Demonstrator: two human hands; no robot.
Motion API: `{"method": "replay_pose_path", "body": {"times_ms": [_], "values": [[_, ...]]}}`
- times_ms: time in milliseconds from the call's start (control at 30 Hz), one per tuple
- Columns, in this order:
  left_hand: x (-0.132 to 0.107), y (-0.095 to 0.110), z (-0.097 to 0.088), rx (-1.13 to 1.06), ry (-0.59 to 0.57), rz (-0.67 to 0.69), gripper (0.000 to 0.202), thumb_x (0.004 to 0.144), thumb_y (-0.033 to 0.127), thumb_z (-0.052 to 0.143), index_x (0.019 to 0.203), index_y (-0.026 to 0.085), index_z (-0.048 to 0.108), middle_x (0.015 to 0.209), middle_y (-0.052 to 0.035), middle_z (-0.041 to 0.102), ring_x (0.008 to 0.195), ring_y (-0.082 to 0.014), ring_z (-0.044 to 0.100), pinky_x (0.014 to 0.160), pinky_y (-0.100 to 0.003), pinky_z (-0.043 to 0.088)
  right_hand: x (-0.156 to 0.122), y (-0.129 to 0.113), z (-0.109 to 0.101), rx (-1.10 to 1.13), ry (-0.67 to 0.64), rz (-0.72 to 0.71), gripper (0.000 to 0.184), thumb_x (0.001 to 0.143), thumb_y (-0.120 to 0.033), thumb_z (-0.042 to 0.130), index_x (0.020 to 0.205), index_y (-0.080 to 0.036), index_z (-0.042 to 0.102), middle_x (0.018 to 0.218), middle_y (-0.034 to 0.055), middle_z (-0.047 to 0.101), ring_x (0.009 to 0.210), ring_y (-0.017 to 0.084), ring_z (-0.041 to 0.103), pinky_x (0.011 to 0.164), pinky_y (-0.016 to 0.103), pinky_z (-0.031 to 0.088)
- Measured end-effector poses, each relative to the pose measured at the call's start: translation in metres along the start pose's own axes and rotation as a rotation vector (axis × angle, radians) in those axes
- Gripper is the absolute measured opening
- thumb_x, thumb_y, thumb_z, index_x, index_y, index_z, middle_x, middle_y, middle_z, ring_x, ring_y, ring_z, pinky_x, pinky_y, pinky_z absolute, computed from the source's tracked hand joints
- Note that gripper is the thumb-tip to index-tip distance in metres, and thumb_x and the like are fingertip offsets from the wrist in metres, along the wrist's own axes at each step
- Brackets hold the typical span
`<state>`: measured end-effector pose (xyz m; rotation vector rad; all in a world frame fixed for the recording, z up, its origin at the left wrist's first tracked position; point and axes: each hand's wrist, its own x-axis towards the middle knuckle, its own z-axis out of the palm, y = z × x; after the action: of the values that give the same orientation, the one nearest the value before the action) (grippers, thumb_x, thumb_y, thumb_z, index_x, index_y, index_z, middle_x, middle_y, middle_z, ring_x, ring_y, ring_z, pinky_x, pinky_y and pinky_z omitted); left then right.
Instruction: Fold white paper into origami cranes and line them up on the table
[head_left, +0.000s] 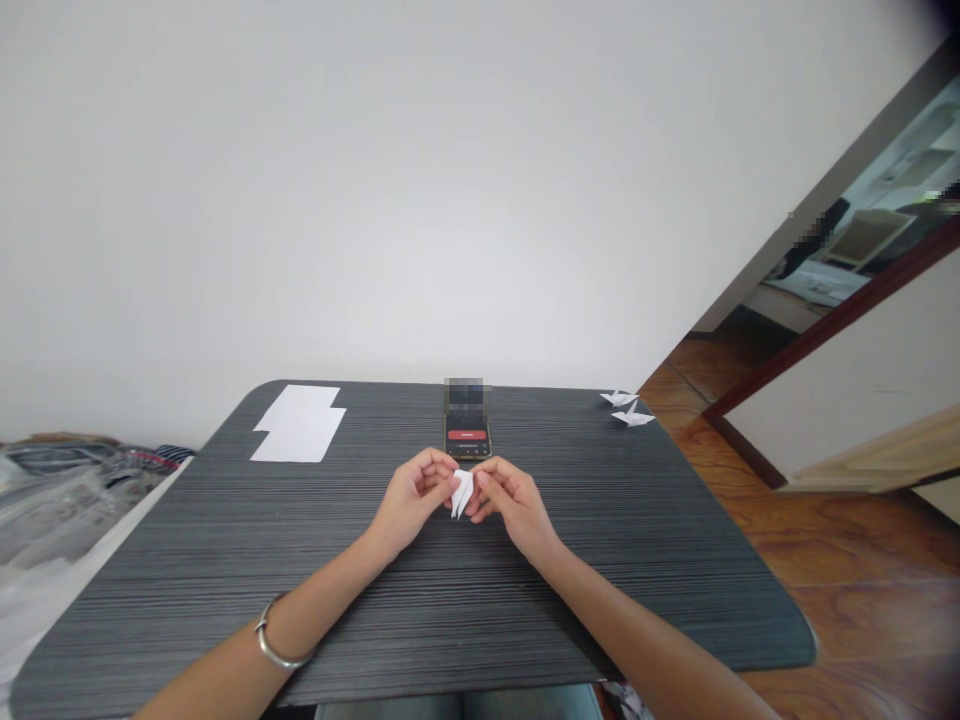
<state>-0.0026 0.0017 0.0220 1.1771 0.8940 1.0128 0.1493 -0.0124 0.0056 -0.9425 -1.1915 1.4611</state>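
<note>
I hold a small, narrow, folded piece of white paper (462, 494) above the middle of the dark grey, streaked surface (240, 560), its split points aimed down towards me. My left hand (401, 505) has its fingers (437, 492) clamped on the left edge of the paper, thumb on the near side; my right hand (523, 508) has its fingers pinched on the right edge, so the paper sits between both hands. A shiny silver-coloured bangle (279, 652) circles my left wrist. Just beyond my hands, a dark rectangular phone (466, 448) shows a red bar on its screen. Near the far left corner of the surface, flat white paper sheets (304, 435) lie partly overlapping. Near the far right corner, two folded white paper birds with pointed wings, a farther one (619, 399) and a nearer one (634, 418), rest close together. A plain white wall (450, 200) rises behind the far edge, and a glossy brown wood-patterned floor (847, 580) shows to the right.
</note>
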Motion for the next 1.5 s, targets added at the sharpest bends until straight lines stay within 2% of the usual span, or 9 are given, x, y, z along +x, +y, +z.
{"method": "replay_pose_path", "body": {"times_ms": [133, 400, 733, 900, 1133, 1267, 1333, 1400, 1500], "values": [[0.0001, 0.0010, -0.0003, -0.004, 0.004, -0.019, 0.027, 0.066, 0.032, 0.069, 0.078, 0.011, 0.057, 0.060, 0.0014, 0.058, 0.053, -0.0085, 0.051, 0.052, -0.021, 0.041, -0.0002, -0.0001, -0.0006, 0.018, -0.026, -0.037, 0.020, 0.074, -0.033, 0.062, 0.086, -0.017, 0.056, 0.060, -0.0028, 0.060, 0.050, 0.009, 0.057, 0.045, 0.019, 0.048], [-0.0007, -0.0003, -0.0012, -0.004, 0.033, -0.013, 0.023, 0.069, 0.028, 0.067, 0.082, 0.010, 0.061, 0.066, -0.0004, 0.060, 0.058, -0.0085, 0.051, 0.057, -0.020, 0.039, -0.0011, -0.0012, 0.0004, 0.020, -0.049, -0.072, 0.017, 0.074, -0.028, 0.061, 0.088, -0.018, 0.057, 0.062, -0.0034, 0.056, 0.052, 0.009, 0.056, 0.045, 0.019, 0.048], [-0.0016, 0.0002, 0.0000, 0.017, 0.057, -0.015, 0.020, 0.067, 0.029, 0.069, 0.070, 0.011, 0.061, 0.061, 0.0006, 0.060, 0.056, -0.0086, 0.050, 0.054, -0.019, 0.036, -0.0028, 0.0017, 0.0014, -0.067, -0.031, -0.082, 0.021, 0.069, -0.016, 0.060, 0.089, -0.020, 0.054, 0.069, -0.0028, 0.055, 0.056, 0.010, 0.056, 0.046, 0.019, 0.047], [-0.0015, 0.0001, -0.0004, 0.033, 0.008, 0.011, 0.020, 0.069, 0.030, 0.066, 0.067, 0.011, 0.063, 0.058, 0.0004, 0.059, 0.053, -0.0090, 0.049, 0.052, -0.020, 0.038, -0.0043, 0.0030, 0.0035, -0.121, -0.031, -0.105, 0.016, 0.069, -0.016, 0.060, 0.083, -0.019, 0.054, 0.068, -0.0022, 0.057, 0.058, 0.010, 0.057, 0.046, 0.019, 0.047], [-0.0022, 0.0010, -0.0022, 0.047, -0.019, 0.072, 0.030, 0.075, 0.039, 0.059, 0.073, 0.010, 0.069, 0.067, -0.0024, 0.058, 0.053, -0.0098, 0.052, 0.052, -0.022, 0.042, -0.0043, 0.0021, 0.0030, -0.085, -0.039, -0.079, 0.015, 0.068, -0.021, 0.065, 0.078, -0.018, 0.054, 0.064, -0.0020, 0.060, 0.056, 0.011, 0.057, 0.047, 0.021, 0.048], [-0.0016, 0.0015, -0.0025, -0.006, -0.011, 0.039, 0.025, 0.063, 0.029, 0.071, 0.081, 0.012, 0.068, 0.074, -0.0029, 0.064, 0.059, -0.0113, 0.056, 0.059, -0.023, 0.044, -0.0031, -0.0010, 0.0024, -0.039, 0.001, -0.071, 0.016, 0.067, -0.023, 0.067, 0.077, -0.018, 0.056, 0.063, -0.0020, 0.061, 0.054, 0.010, 0.057, 0.046, 0.020, 0.048], [-0.0009, 0.0010, -0.0025, -0.048, -0.003, 0.001, 0.032, 0.057, 0.021, 0.076, 0.086, 0.013, 0.065, 0.075, -0.0027, 0.067, 0.066, -0.0132, 0.059, 0.064, -0.024, 0.046, -0.0026, -0.0030, 0.0022, -0.021, 0.021, -0.078, 0.016, 0.067, -0.024, 0.068, 0.076, -0.017, 0.056, 0.062, -0.0021, 0.061, 0.053, 0.010, 0.057, 0.045, 0.019, 0.047], [-0.0002, 0.0000, -0.0027, -0.078, 0.005, -0.008, 0.037, 0.055, 0.015, 0.077, 0.089, 0.013, 0.062, 0.078, -0.0027, 0.068, 0.070, -0.0138, 0.061, 0.067, -0.024, 0.046, -0.0024, -0.0048, 0.0019, -0.010, 0.031, -0.084, 0.016, 0.067, -0.024, 0.068, 0.075, -0.017, 0.056, 0.061, -0.0021, 0.061, 0.051, 0.009, 0.056, 0.044, 0.019, 0.046], [0.0006, -0.0014, -0.0027, -0.107, 0.019, 0.009, 0.034, 0.057, 0.014, 0.075, 0.087, 0.014, 0.059, 0.078, -0.0020, 0.068, 0.070, -0.0125, 0.062, 0.066, -0.022, 0.046, -0.0027, -0.0064, 0.0014, -0.014, 0.043, -0.078, 0.018, 0.067, -0.026, 0.069, 0.074, -0.016, 0.055, 0.061, -0.0017, 0.062, 0.050, 0.009, 0.056, 0.043, 0.019, 0.046]]}}
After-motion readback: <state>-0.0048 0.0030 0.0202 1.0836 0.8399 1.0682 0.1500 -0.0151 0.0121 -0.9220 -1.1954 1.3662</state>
